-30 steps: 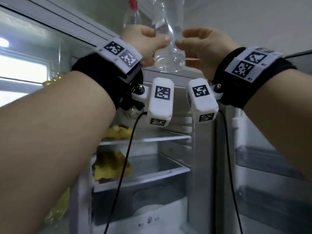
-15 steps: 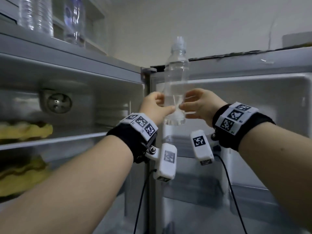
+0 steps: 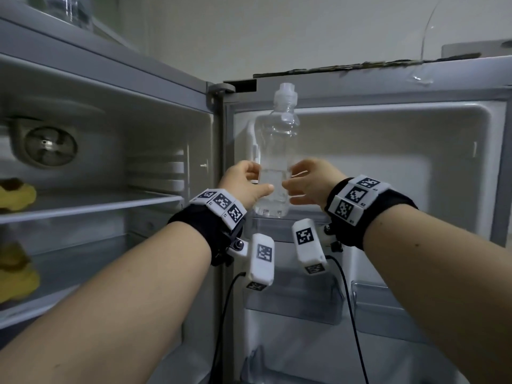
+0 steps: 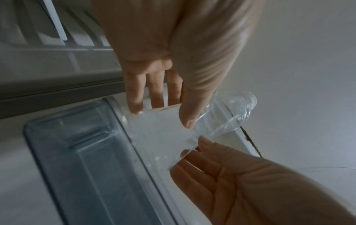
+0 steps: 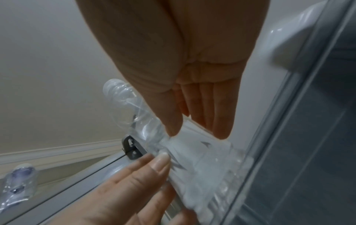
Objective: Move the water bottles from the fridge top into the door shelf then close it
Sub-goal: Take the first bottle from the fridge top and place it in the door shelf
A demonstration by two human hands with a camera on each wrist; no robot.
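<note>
Head view: left hand (image 3: 243,187) and right hand (image 3: 310,184) both grasp the clear water bottle (image 3: 277,151), upright, label unreadable, above the door shelf (image 3: 291,225). Right wrist view alone shows another bottle (image 5: 18,185) at the fridge top's edge.

No readable text anywhere — wrist bands (image 3: 221,202) carry square coded markers only, no letters.

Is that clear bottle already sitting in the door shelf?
Not yet. Its base hangs just above the door shelf, the bottle upright.
</note>
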